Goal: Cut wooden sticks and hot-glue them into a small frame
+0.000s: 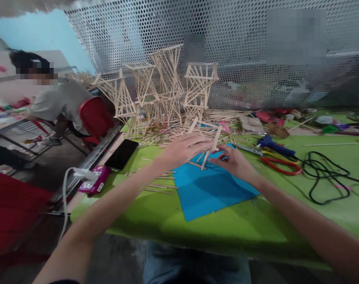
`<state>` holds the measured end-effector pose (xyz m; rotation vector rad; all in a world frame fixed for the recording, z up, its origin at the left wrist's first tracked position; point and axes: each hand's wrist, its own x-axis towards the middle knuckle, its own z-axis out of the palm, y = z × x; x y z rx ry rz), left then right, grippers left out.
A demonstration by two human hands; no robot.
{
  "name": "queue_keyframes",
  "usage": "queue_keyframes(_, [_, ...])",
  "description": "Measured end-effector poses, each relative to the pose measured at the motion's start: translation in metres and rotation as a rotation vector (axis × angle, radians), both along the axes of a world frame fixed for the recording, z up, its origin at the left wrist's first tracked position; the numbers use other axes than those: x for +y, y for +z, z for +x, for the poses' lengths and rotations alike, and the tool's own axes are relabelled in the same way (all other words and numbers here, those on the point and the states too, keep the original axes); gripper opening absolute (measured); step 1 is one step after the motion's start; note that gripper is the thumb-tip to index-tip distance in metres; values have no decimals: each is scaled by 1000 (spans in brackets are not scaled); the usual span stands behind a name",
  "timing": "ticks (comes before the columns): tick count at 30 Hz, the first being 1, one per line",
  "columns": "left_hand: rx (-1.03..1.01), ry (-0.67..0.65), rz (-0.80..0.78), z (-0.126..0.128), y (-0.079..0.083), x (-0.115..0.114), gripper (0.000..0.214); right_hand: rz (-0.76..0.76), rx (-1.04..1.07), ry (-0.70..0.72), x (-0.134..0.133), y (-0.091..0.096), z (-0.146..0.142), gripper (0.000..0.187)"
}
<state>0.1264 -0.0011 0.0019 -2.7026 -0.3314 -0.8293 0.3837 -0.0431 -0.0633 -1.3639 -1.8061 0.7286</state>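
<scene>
A small frame of pale wooden sticks (216, 138) is held up between my two hands, above a blue sheet (194, 193) on the green tabletop. My left hand (185, 149) reaches in from the left, its fingers closed on the frame's near side and partly hidden behind it. From the right, my right hand (234, 161) grips the other side with thumb and fingers bent. Several loose thin sticks (160, 186) lie by the sheet's left edge. Behind the hands stand tall lattice structures of thin sticks (167, 79), over a heap of loose sticks (179, 128).
Orange-handled scissors (281, 165), a blue glue gun (275, 146) and a looped black cable (327, 177) lie at right. A phone (122, 154) and a purple power block (95, 179) sit at left. A perforated metal panel (241, 47) rises behind. Another person (59, 100) sits far left.
</scene>
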Motion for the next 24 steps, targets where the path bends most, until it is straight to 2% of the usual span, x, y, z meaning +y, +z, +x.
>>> queue_keyframes(4, [-117,84,156,-13,-11,-16,33,-35,-28,56,2,-2,-3,48])
queue_keyframes(7, [-134,-48,142,-34,-27,-19,9,-44,-32,56,0,0,-3,48])
queue_keyframes(9, [6,-12,-4,-45,-35,-15,12,-78,29,56,0,3,-5,49])
queue_keyframes(12, [75,219,-232,-49,-39,-4,31,-176,133,71,2,8,-11,51])
queue_keyframes(14, [106,302,-377,-43,-38,3,47,-222,144,67,5,10,-16,50])
queue_keyframes(17, [164,260,-528,-28,-40,13,57,-231,134,76,11,9,-22,47])
queue_keyframes(21, [353,273,-573,-8,-54,26,48,-213,144,89,14,1,-25,42])
queue_keyframes(24, [359,268,-677,-1,-62,32,45,-209,160,84,15,-4,-27,38])
